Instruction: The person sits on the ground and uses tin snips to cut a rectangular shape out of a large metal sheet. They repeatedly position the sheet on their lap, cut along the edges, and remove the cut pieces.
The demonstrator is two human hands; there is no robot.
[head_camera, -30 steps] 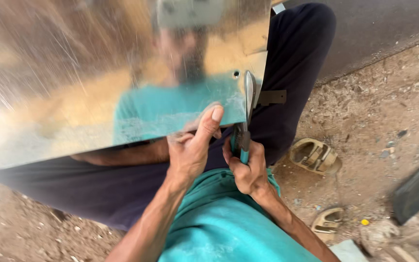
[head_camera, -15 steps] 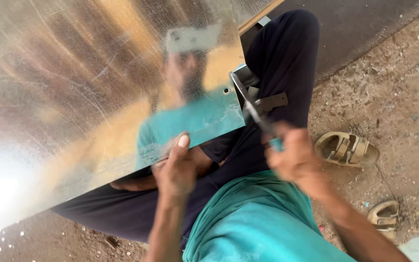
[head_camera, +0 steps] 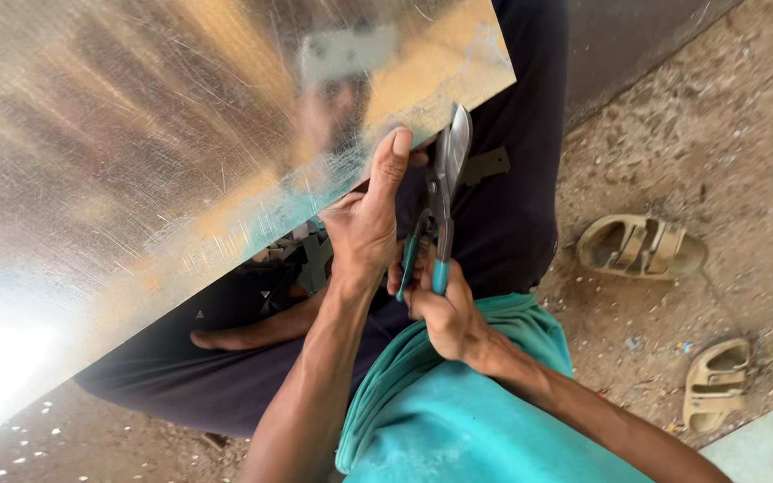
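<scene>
Gripping the teal handles of 1 pair of tin snips (head_camera: 441, 192) at lower centre of the frame, the right hand (head_camera: 445, 309) is curled tight around them. Just left, the left hand (head_camera: 364, 224) pinches the lower edge of 1 shiny metal sheet (head_camera: 181, 134), thumb pressed up on its face; the snips' blades stand upright beside that edge. Farther right on the dirt ground (head_camera: 726, 134) lie 2 tan sandals, one (head_camera: 641, 248) at mid right, the other (head_camera: 716, 380) lower right.

Sheet (head_camera: 181, 134) – scratched glossy metal; snips (head_camera: 445, 179) – steel, teal plastic grips.
</scene>
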